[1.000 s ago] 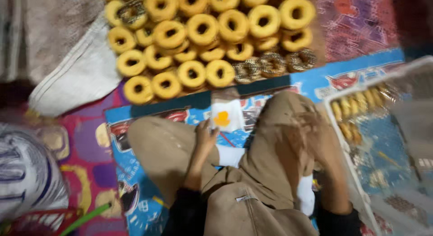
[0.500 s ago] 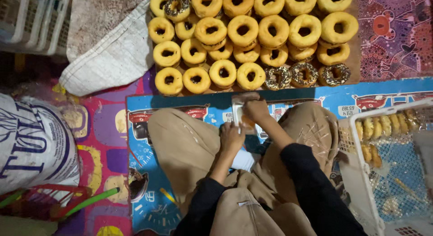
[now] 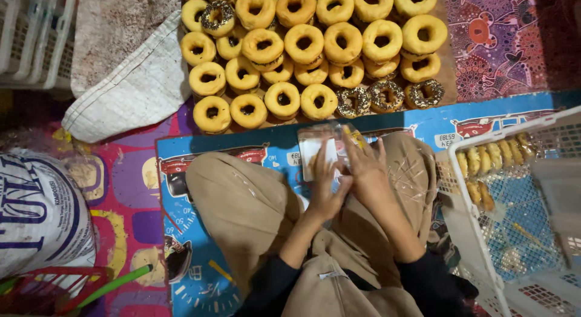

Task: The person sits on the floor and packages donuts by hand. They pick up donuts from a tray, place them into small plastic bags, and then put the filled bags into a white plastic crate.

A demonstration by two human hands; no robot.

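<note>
From the head view, we see our left hand (image 3: 325, 193) and right hand (image 3: 366, 175) together pinching a small clear plastic bag (image 3: 319, 148) above our lap, fingers partly curled. The bag sits just below the near edge of the board of doughnuts (image 3: 315, 50); a white basket (image 3: 484, 244) stands at the right.

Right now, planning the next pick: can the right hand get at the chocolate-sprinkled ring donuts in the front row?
Probably yes: the right hand lies just below the chocolate-sprinkled ring donuts, nothing between, though it touches a clear plastic bag.

Ring doughnuts (image 3: 315, 47), white basket (image 3: 478, 232) — printed sack (image 3: 36, 214), grey cloth (image 3: 127, 87)
</note>
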